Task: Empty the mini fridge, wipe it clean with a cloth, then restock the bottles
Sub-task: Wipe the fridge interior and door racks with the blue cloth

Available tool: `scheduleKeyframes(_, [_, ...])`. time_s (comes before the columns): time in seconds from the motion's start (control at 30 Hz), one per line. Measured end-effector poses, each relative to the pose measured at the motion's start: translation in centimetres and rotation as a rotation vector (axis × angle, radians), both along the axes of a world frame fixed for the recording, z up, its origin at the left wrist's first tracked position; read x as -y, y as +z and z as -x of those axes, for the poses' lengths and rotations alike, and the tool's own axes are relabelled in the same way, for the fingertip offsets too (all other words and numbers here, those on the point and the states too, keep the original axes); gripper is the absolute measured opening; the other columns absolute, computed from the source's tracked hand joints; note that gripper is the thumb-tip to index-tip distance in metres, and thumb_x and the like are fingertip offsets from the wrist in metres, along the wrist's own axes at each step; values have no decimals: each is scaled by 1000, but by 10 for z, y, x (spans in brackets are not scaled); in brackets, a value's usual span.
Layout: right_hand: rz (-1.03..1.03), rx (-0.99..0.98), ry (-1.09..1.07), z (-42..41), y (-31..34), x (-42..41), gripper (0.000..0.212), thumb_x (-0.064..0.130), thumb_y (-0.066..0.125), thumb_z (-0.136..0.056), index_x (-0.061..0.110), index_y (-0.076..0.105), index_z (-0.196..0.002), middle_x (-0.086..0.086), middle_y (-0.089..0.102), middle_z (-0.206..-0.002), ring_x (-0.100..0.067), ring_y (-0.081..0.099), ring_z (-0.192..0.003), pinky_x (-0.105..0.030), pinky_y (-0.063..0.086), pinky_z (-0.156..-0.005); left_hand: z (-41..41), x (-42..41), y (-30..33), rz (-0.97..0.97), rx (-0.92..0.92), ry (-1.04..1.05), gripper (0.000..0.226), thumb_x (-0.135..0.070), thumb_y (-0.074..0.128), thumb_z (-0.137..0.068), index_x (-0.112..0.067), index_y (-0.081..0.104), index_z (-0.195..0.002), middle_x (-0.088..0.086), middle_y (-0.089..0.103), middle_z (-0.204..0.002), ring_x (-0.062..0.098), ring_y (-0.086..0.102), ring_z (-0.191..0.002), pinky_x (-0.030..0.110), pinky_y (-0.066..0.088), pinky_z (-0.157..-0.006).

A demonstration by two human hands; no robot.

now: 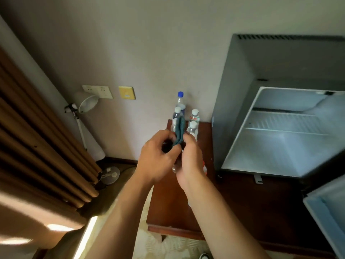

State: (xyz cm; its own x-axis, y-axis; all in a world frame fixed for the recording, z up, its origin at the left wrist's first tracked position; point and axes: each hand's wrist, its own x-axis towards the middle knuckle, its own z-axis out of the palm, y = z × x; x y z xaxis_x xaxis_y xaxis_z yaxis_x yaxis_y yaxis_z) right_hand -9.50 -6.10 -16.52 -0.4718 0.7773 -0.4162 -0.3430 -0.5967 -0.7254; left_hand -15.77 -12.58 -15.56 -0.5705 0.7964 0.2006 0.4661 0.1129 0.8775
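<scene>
Fridge [280, 131] empty, bottles [193, 118] out on surface [205, 184]. Both hands' fingers [169, 136] pinching cloth [179, 133], folding it; next, probably wipe inside.

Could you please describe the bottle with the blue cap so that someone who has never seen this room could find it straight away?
Start at the open mini fridge on the right, then look left to the dark wooden table beside it, where several bottles stand near the wall. The blue-capped bottle is the rearmost and tallest one. Its neighbours all have white caps; it alone has a blue one.
</scene>
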Motion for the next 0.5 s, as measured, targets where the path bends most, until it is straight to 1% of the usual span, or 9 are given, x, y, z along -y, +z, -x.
scheduleKeyframes(0.1, [130, -128, -76, -28, 3, -16, 35, 37, 49, -97, 14, 72, -110, -14, 72, -110, -25, 70, -99, -35, 56, -79, -22, -18, 8, -16, -1, -132, 5, -31, 61, -79, -27, 63, -83, -10, 66, -92, 12, 64, -89, 45, 55, -80])
scheduleKeyframes(0.17, [189, -210, -135, -47, 5, -27, 41, 38, 43, -100, 11, 69, -114, -15, 71, -111, -26, 69, -100, -35, 55, -78, -35, -31, 11, -38, 25, -182, 5, -28, 61, -81, -26, 65, -82, -10, 67, -94, 10, 64, -93, 42, 55, -84])
scheduleKeyframes(0.27, [238, -291, -211, -75, 5, -43, 46, 39, 35, -102, 10, 65, -121, -17, 69, -115, -29, 64, -110, -37, 52, -89, -52, -50, 11, -63, 26, -240, 7, -21, 61, -85, -22, 68, -84, -11, 68, -95, 9, 64, -95, 38, 55, -85])
scheduleKeyframes(0.33, [229, -312, -264, -92, 3, -52, 46, 39, 34, -102, 11, 66, -120, -18, 69, -116, -30, 64, -109, -38, 51, -90, -64, -62, 8, -75, 19, -246, 9, -14, 62, -90, -20, 68, -87, -10, 68, -95, 8, 64, -94, 34, 55, -84])
scheduleKeyframes(0.43, [180, -306, -328, -115, 1, -68, 43, 38, 36, -102, 12, 65, -120, -17, 70, -114, -31, 67, -103, -39, 54, -84, -81, -79, 2, -97, 62, -198, 10, -10, 60, -93, -16, 69, -92, -8, 69, -95, 4, 64, -92, 24, 55, -83])
scheduleKeyframes(0.5, [158, -283, -377, -127, -2, -79, 43, 38, 35, -102, 13, 65, -120, -16, 71, -112, -31, 67, -103, -41, 53, -89, -89, -88, -1, -79, 71, -186, 10, -11, 59, -94, -16, 68, -93, -10, 69, -94, 1, 64, -90, 21, 53, -81])
